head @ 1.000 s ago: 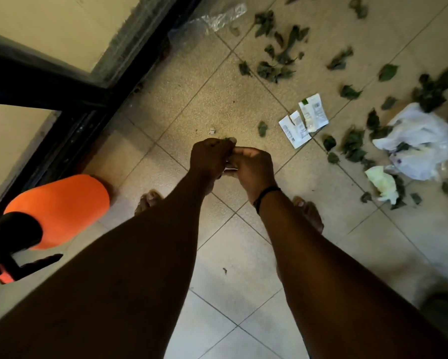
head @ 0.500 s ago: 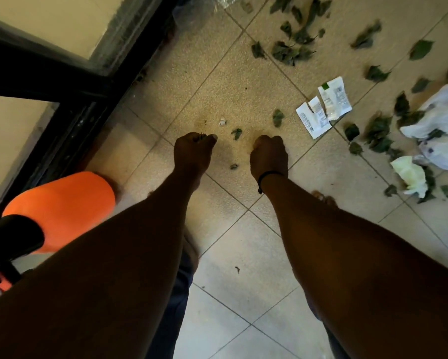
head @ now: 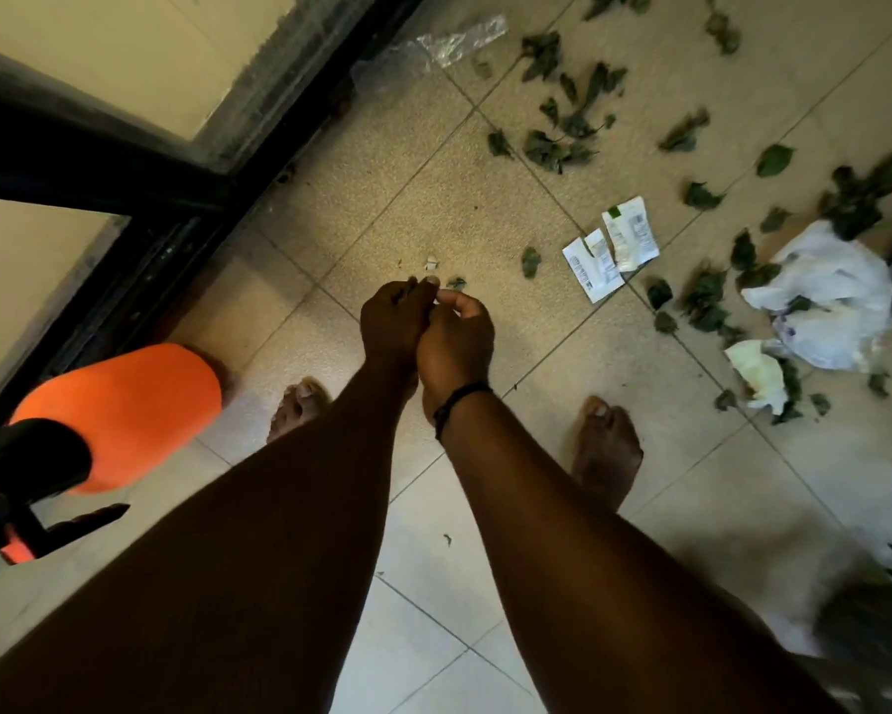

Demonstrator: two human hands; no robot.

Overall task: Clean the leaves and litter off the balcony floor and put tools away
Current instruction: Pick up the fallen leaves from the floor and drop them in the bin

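Note:
Green leaves (head: 562, 146) lie scattered over the beige tiled floor (head: 408, 208), mostly to the upper right. Among them are two white sachets (head: 609, 249), a white plastic bag (head: 825, 296), a crumpled tissue (head: 758, 373) and a clear plastic wrapper (head: 459, 41). My left hand (head: 392, 322) and my right hand (head: 457, 342) are pressed together at the centre, above the floor. The left hand pinches small dark leaf bits at its fingertips. The right hand's fingers curl toward them, and what they hold is hidden. A small leaf (head: 457, 284) lies just beyond the fingertips.
An orange spray bottle (head: 124, 414) with a black head lies at the left by the black door frame (head: 176, 239). My bare feet (head: 606, 445) stand on the tiles below the hands. A blurred plant (head: 877, 615) sits at the lower right.
Half a second ago my hands were apart, fists lowered near the floor. They have come back together and lifted, and the view has tilted up a little.

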